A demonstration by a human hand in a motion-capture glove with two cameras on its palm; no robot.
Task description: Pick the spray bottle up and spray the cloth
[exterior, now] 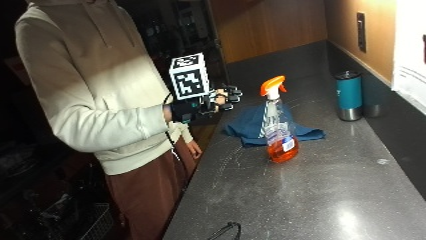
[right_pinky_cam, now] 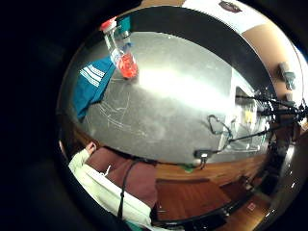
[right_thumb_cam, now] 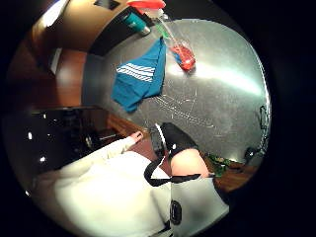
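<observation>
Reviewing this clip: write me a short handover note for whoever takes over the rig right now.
Right hand: raised above the counter's edge, fingers loosely curled, holding nothing.
Spray bottle: upright on the counter, orange liquid low in it, untouched.
Cloth: blue, crumpled on the counter just behind the bottle.
Teal tumbler stands by the back wall.
Done: nothing yet.
Left: grip the bottle, lift it, spray the cloth.

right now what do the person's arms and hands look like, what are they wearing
Both arms are in the long sleeves of a cream hooded sweatshirt with ribbed cuffs. The right hand wears a black glove with black straps and white plastic at the palm. The left hand is bare, showing just below its cuff.
</observation>
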